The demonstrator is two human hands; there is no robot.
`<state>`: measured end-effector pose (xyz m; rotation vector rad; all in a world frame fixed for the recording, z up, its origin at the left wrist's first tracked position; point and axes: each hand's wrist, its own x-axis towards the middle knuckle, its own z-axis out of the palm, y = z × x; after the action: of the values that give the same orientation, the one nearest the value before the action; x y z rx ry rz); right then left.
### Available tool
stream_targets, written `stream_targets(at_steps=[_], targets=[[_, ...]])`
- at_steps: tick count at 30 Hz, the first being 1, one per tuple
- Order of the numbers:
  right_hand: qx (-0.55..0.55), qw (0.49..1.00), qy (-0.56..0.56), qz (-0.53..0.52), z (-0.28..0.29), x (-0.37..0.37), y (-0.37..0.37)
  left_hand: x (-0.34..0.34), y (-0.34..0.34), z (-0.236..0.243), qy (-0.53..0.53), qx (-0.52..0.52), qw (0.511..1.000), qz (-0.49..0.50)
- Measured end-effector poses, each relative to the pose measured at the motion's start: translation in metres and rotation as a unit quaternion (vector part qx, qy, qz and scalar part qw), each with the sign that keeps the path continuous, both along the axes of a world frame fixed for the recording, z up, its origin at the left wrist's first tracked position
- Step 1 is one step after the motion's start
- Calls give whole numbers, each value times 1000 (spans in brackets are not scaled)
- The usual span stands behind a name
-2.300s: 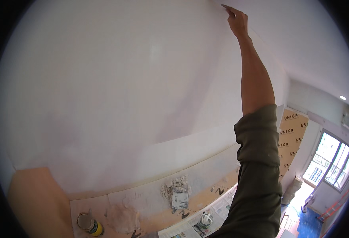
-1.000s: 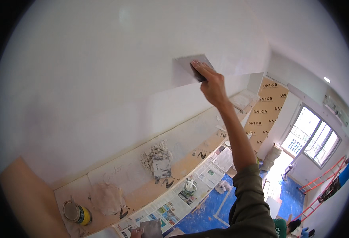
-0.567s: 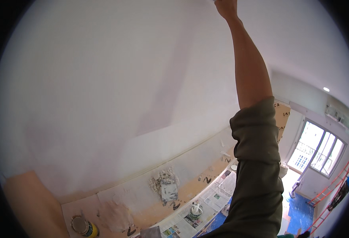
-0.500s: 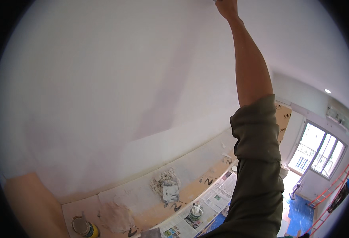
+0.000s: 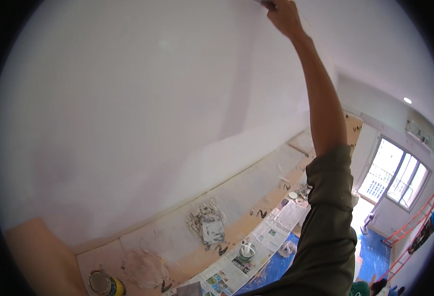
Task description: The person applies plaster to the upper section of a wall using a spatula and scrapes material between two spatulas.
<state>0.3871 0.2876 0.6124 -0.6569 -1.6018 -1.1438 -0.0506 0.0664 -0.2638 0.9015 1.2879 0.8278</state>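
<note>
My right hand [image 5: 285,17] is raised to the white wall [image 5: 128,98] near the upper edge. Its fingers are closed round a dark-handled flat tool [image 5: 270,5]; a thin grey edge of it shows and the rest is cut off. The bare forearm and rolled dark green sleeve rise from the lower right. A shadow band runs down the wall below the hand. My left hand is out of view. Below the wall, a long ledge [image 5: 244,197] carries a pile of pale rubble [image 5: 204,212] with a whitish smeared flat piece [image 5: 213,231] by it.
An open can [image 5: 98,282] and crumpled pinkish sheet [image 5: 145,269] lie lower left, near a brown panel [image 5: 39,256]. A small tub [image 5: 246,252] stands on newspaper [image 5: 227,276]. Blue floor covering [image 5: 375,261], an orange ladder [image 5: 414,222] and a person's green cap [image 5: 359,288] are at right.
My right hand and forearm have shifted right and slightly lower in the picture, showing more of the tool. The arm's shadow has moved right. A green cap has come into view lower right.
</note>
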Motion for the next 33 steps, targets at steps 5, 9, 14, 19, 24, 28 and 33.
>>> stream_targets(at_steps=[5,9,14,19,24,28,33], targets=[[-25,998,-63,5,-134,11,-2,18,-16,26,86,-44,995,41],[-243,969,-9,-40,-248,13,-32,21,-32,71,148,-56,982,-101],[-76,995,53,47,-150,-29,-73,8,-20,0,74,47,995,-50],[51,997,14,61,38,-99,-91,18,-12,52,15,40,999,30],[100,995,3,26,115,-151,-79,3,-11,-2,23,107,992,55],[134,991,0,-8,134,-159,-47,3,-34,62,12,36,996,83],[55,998,-18,9,111,-169,-74,-5,-29,34,6,40,997,73]])
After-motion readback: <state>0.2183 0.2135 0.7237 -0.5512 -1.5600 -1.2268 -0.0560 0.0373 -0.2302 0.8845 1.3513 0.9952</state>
